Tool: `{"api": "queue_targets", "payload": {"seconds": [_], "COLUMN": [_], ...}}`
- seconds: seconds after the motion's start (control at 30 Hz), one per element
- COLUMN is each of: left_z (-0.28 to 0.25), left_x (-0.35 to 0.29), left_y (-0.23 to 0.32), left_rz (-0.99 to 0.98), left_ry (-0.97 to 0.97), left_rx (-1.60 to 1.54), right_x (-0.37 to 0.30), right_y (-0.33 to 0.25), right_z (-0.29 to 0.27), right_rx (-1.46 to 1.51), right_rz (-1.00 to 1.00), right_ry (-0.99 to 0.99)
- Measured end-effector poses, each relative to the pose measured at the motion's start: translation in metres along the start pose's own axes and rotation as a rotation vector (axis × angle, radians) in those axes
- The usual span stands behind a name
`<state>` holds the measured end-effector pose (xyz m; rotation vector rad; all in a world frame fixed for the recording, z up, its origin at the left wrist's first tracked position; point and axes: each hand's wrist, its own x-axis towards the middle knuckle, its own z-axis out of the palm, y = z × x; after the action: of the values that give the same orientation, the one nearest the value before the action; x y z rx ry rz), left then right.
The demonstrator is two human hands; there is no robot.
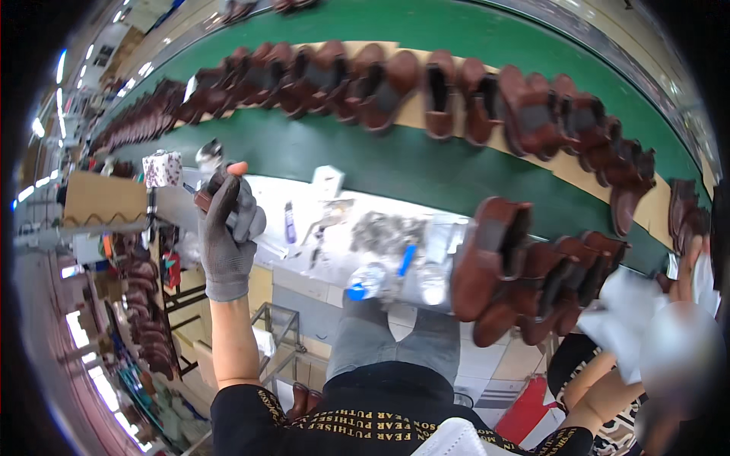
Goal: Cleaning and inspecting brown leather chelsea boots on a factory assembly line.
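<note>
Brown boots [475, 281] stand grouped on the wearer's right, at the near edge of the green table [327, 144], with a long row of boots [399, 74] further back on it. The gloved left hand [228, 239] is raised left of the white sheet [281, 196], its fingers curled around what looks like a brown handle [202, 200] with a thin tip; one fingertip shows bare. The right forearm [608, 399] runs toward a pale blur [677, 349], so whether the right hand is open, closed or gripping something I cannot tell. On the sheet are a clear bottle [369, 277] and a blue strip [407, 260], but no boot.

My judgement is that this is a pause between boots in some finishing work, with the handle held ready. The next move probably calls for steadying one near boot over the sheet, then bringing the tip carefully to its surface.
</note>
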<state>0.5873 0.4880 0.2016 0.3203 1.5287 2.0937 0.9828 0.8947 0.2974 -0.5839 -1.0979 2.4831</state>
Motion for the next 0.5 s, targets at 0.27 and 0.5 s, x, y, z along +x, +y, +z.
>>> {"api": "queue_targets", "payload": {"seconds": [0.27, 0.5], "left_z": [-0.263, -0.351], "left_x": [-0.064, -0.072], "left_y": [0.1, 0.091], "left_rz": [0.125, -0.21], "left_ry": [0.08, 0.194], "left_rx": [-0.074, 0.019], "right_x": [0.069, 0.147], "right_y": [0.245, 0.364], "right_z": [0.254, 0.215], "right_rx": [-0.485, -0.403], "right_rz": [-0.185, 0.307], "right_ry": [0.052, 0.49]}}
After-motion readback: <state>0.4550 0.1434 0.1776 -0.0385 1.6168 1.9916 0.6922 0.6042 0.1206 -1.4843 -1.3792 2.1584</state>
